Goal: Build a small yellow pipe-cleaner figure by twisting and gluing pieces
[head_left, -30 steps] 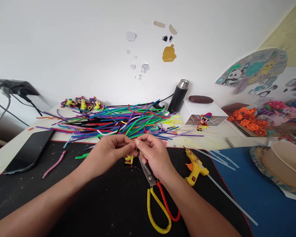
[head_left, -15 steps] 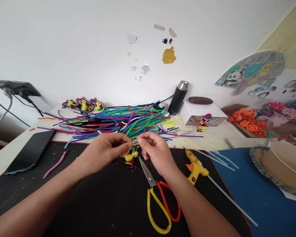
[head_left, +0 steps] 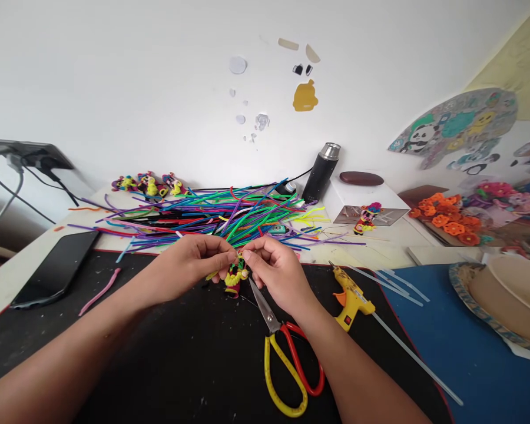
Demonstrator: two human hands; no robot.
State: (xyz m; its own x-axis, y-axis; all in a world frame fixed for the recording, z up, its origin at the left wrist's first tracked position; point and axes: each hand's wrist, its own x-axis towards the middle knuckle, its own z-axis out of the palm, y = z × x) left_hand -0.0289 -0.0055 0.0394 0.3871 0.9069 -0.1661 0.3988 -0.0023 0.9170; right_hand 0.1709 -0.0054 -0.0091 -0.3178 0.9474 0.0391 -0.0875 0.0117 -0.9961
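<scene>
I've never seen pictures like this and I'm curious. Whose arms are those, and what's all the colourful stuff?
No robot here! They're a person's own left hand and right hand, seen from a camera on that person's head. The fingertips pinch close at the top of a small figure; exactly what they grip is too small to see. Scissors and a yellow glue gun lie on a black mat. Behind it is a heap of colourful fuzzy sticks. A phone lies to the left.
</scene>
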